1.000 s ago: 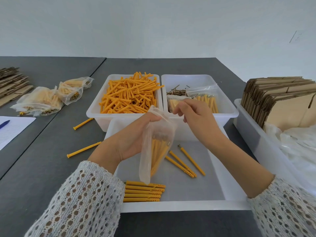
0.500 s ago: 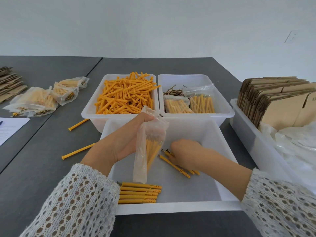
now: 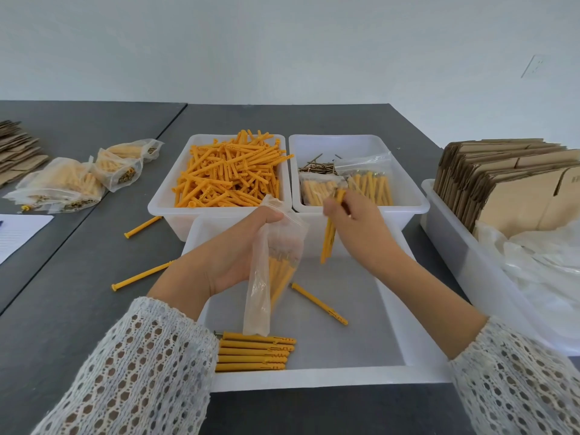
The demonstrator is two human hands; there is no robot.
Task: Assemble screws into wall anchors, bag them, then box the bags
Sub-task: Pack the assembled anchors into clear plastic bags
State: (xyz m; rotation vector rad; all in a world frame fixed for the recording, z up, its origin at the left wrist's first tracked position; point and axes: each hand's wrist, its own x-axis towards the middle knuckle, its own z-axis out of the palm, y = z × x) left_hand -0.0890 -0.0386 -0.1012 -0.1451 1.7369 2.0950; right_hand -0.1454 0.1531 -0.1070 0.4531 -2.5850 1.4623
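Both hands raised: left (image 3: pixel 233 255) grips bag (image 3: pixel 273 271); right (image 3: pixel 354 227) pinches anchors (image 3: pixel 329 237).

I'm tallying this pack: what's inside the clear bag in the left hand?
Inside the clear bag, gripped by the left hand, stand several yellow anchors with screws at their tops. They overlap behind cloudy plastic, so no exact count.

right hand (image 3: pixel 354 221) raised, gripping anchors (image 3: pixel 329 237)
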